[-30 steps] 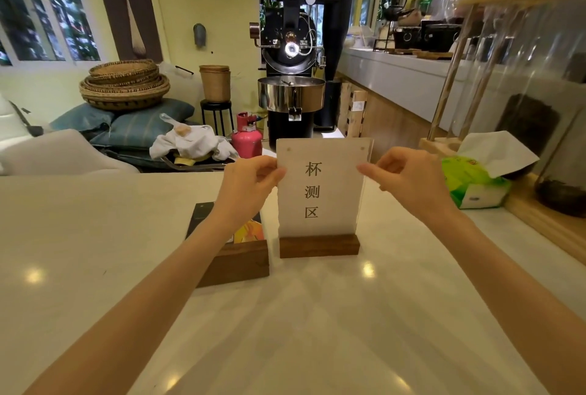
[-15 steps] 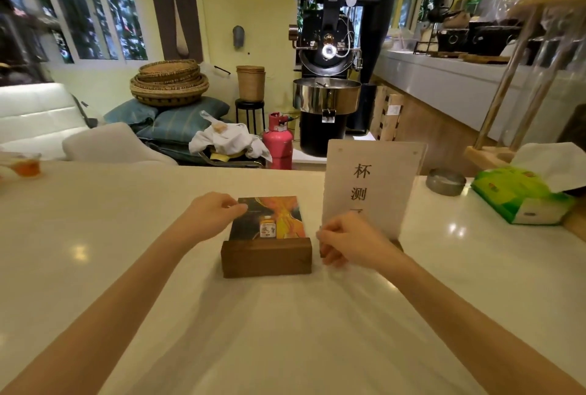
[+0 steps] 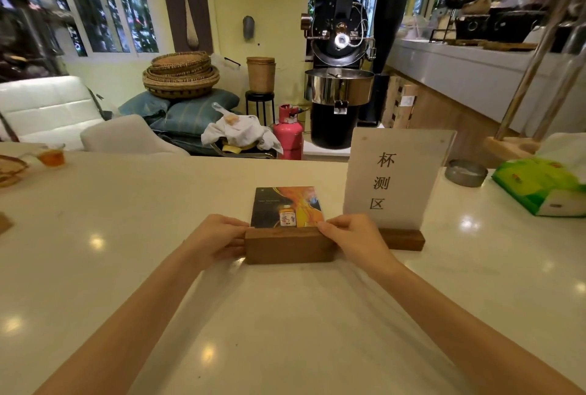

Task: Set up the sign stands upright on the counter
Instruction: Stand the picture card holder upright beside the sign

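Note:
A white sign stand (image 3: 396,179) with three black characters stands upright in its wooden base on the pale counter (image 3: 285,331), right of centre. Left of it a second sign stand (image 3: 290,245) lies on its back, its colourful orange and dark picture panel flat on the counter and its wooden block base facing me. My left hand (image 3: 218,240) grips the block's left end. Around the block's right end closes my right hand (image 3: 352,237), just in front of the upright sign's base.
A green tissue pack (image 3: 539,185) and a small round metal tin (image 3: 465,172) sit at the right. A glass of amber tea (image 3: 52,156) stands at the far left edge. Beyond the counter are a black coffee roaster (image 3: 339,77) and a pink cylinder (image 3: 287,134).
Both hands left the white upright sign and came down onto the lying sign's wooden block, one at each end. The view shifted so the signs sit further right.

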The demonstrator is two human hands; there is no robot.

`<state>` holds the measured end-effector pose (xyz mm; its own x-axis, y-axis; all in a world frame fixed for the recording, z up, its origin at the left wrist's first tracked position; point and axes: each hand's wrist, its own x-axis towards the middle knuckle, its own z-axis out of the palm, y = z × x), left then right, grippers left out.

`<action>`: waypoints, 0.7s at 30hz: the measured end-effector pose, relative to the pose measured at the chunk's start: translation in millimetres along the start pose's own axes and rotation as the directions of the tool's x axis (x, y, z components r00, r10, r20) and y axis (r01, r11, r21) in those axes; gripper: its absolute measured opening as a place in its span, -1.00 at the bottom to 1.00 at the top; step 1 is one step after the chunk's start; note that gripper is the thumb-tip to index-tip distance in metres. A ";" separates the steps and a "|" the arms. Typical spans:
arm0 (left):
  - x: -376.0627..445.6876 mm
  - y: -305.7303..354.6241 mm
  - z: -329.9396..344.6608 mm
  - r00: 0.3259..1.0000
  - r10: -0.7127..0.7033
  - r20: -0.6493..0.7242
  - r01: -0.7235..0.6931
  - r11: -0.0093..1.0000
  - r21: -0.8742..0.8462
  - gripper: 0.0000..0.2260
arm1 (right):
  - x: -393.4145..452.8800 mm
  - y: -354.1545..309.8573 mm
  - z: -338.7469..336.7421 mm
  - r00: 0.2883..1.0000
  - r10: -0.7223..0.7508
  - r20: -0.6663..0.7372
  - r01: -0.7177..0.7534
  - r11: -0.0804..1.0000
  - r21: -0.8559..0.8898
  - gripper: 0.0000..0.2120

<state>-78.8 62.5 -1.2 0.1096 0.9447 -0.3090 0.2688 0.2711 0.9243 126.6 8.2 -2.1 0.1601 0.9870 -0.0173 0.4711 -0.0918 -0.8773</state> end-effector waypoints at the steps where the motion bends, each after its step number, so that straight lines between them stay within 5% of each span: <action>1: 0.7 -1.5 -0.2 1.000 -0.002 0.004 0.002 1.000 -0.021 -0.93 | -0.7 -0.6 0.4 1.000 0.009 -0.006 -0.009 1.000 0.018 -0.69; 9: -0.7 -5.9 -7.6 0.996 0.094 -0.003 -0.094 0.994 -0.063 -0.94 | -4.0 1.8 -7.0 0.991 0.136 -0.005 -0.129 0.947 0.295 -0.56; 11: -3.0 -6.6 -10.0 0.989 0.146 -0.006 -0.146 0.988 -0.054 -0.82 | -5.5 3.8 -8.0 0.993 0.114 0.020 -0.114 0.942 0.317 -0.50; 21: -24.8 -9.1 -11.1 0.898 0.438 -0.052 -0.417 0.882 0.219 -0.84 | -16.8 14.3 -15.5 0.994 -0.091 0.060 0.069 0.951 0.303 -0.42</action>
<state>-94.7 38.6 0.6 0.1662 0.9763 0.1390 0.4010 -0.1957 0.8949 144.0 -11.7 -6.9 0.0644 0.9973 0.0344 0.1963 0.0212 -0.9803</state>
